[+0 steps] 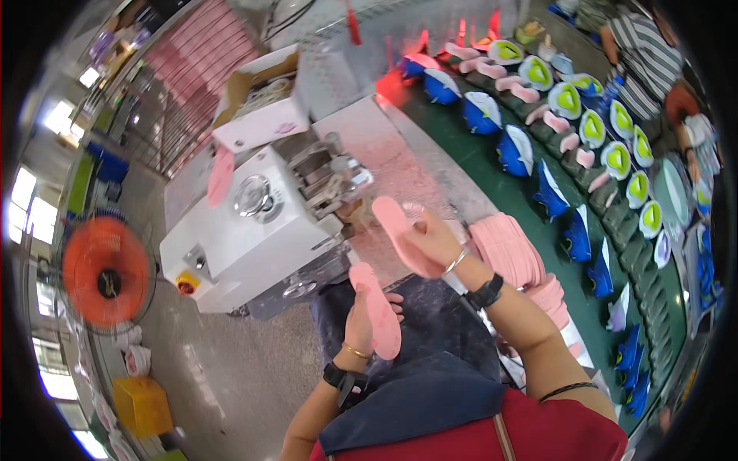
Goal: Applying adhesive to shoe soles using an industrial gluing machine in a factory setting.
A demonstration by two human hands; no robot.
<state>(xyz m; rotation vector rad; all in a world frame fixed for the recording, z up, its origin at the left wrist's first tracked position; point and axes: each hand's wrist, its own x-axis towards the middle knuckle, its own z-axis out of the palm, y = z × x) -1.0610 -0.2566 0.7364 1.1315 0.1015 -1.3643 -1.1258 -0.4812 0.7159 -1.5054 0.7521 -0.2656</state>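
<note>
My left hand [360, 321] grips a pink shoe insole [377, 311], held upright over my lap. My right hand [433, 237] holds a second pink insole [401, 232] close to the front of a white machine [257, 223], near its metal rollers [332, 180]. A stack of pink insoles [511, 253] lies on the table edge just right of my right wrist. Both wrists carry a bracelet and a dark band.
A green conveyor [523, 192] carries blue shoe uppers [513, 151] and white-green lasts [592, 127]. Another person [642, 58] works at its far side. A white cardboard box [265, 104] sits behind the machine. An orange fan [104, 273] and a yellow crate [142, 405] stand on the left floor.
</note>
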